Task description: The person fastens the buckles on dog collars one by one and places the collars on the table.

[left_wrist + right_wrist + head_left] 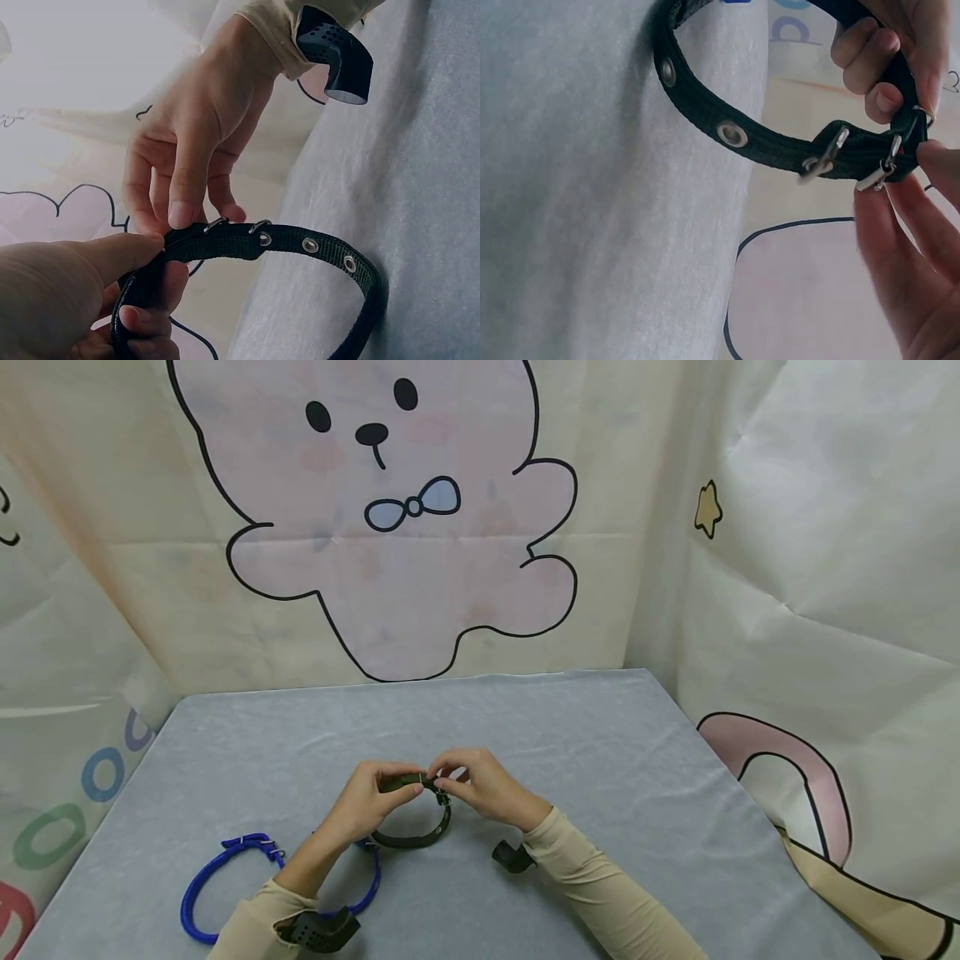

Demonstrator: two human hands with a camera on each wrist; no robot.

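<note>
A dark green collar [411,842] with metal eyelets is fastened into a loop above the table, its buckle side uppermost. My left hand [362,803] grips the strap between thumb and fingers, left of the buckle. From the other side my right hand [486,787] pinches the band by the metal buckle [885,163]. In the right wrist view, the strap end lies through the buckle, and a second metal loop stands close by. Several eyelets show along the lower band [311,244] in the left wrist view.
Two blue collars lie on the grey cloth-covered table [600,760] at the front left. One blue collar [197,887] is curved into a loop; the other blue collar [369,893] is partly hidden behind my left forearm. Printed curtains [480,593] stand around the table.
</note>
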